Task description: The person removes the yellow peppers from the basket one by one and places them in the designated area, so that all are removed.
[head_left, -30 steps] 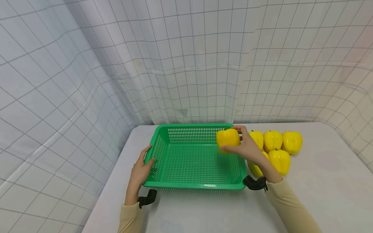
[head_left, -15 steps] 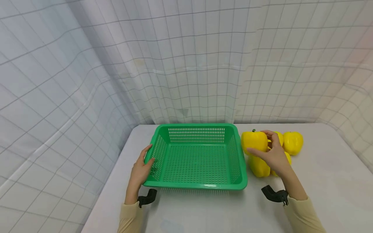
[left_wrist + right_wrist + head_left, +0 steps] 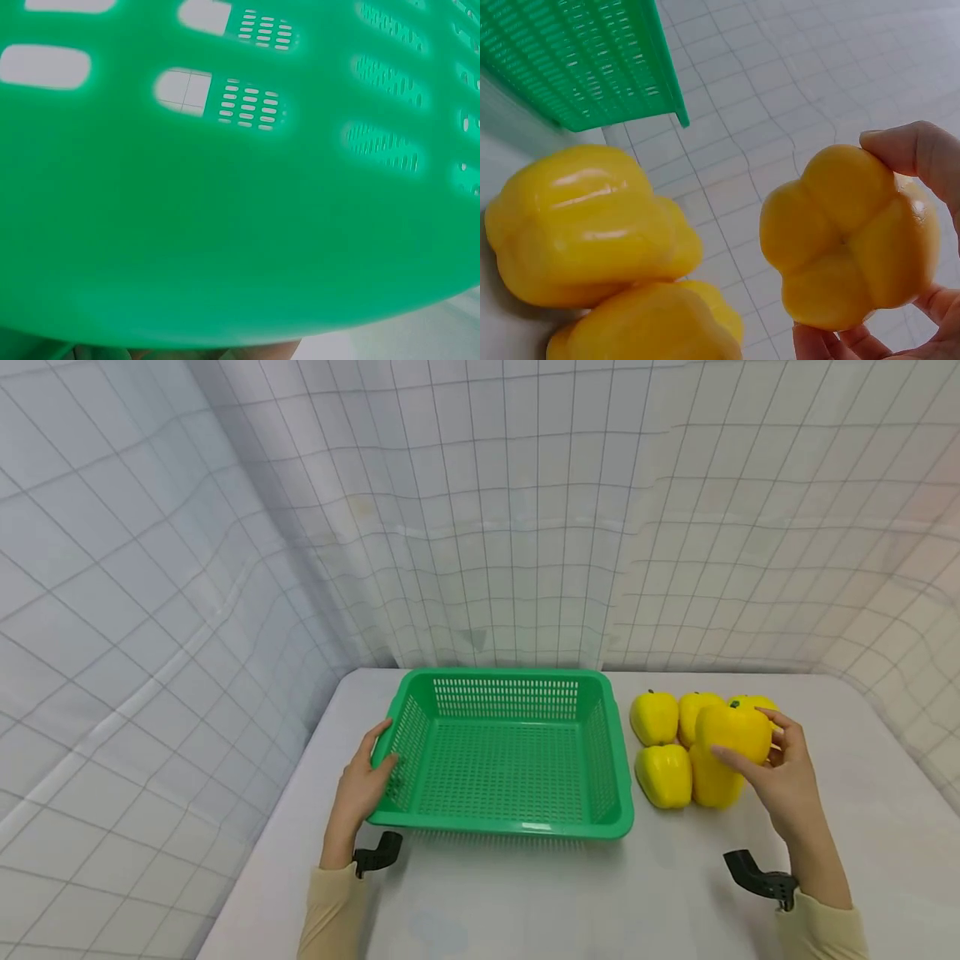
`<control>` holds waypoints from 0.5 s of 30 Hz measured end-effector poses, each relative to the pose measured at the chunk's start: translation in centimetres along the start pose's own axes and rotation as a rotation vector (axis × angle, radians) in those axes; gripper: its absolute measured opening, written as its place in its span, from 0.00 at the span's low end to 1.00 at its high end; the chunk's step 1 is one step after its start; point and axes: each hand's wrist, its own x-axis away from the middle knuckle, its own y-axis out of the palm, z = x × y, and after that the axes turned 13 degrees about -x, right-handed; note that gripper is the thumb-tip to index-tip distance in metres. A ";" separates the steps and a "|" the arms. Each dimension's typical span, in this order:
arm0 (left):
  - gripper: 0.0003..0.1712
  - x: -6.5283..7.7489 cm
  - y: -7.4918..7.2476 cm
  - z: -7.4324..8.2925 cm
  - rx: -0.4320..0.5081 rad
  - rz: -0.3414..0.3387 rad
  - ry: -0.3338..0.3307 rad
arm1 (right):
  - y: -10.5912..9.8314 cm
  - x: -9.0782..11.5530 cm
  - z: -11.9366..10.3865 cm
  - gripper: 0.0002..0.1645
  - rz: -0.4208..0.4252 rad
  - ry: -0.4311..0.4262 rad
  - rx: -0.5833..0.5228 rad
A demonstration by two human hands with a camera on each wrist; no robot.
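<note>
My left hand (image 3: 362, 785) grips the left rim of a green plastic basket (image 3: 502, 828), thumb over the inner side. The basket has slotted walls and a bare mesh floor. In the left wrist view its green wall (image 3: 225, 210) fills most of the picture and hides nearly all of that hand. To the right, my right hand (image 3: 789, 781) holds a yellow bell pepper (image 3: 731, 733) between thumb and fingers, stem up, over the other peppers. The right wrist view shows the lobed underside of this bell pepper (image 3: 847, 240), thumb on one side and fingertips on the other.
Several yellow bell peppers stand in two rows right of the basket, among them a front-left pepper (image 3: 664, 775) and a back-left pepper (image 3: 654, 717). The white table (image 3: 525, 902) meets a white grid-patterned curtain (image 3: 525, 527) behind and on both sides.
My right hand has carried the yellow bell pepper rightward, from over the basket's right end to above the right side of the pepper rows. The left hand keeps its grip on the rim.
</note>
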 end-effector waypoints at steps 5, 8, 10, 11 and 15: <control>0.32 0.2 -0.2 0.0 0.001 -0.008 -0.014 | -1.7 -0.2 0.7 0.49 0.054 0.021 -0.001; 0.32 0.2 -0.3 0.0 -0.004 -0.006 -0.009 | -2.7 -0.4 1.3 0.49 0.078 0.037 -0.015; 0.31 0.1 -0.3 -0.1 -0.004 -0.007 -0.008 | -3.3 -0.4 1.8 0.49 0.081 0.053 -0.007; 0.31 0.1 -0.3 -0.1 -0.007 -0.007 -0.006 | -3.7 -0.5 2.1 0.49 0.078 0.064 0.007; 0.31 -0.2 -0.1 0.0 0.005 -0.013 -0.001 | -4.9 -0.5 3.1 0.50 0.052 0.093 0.074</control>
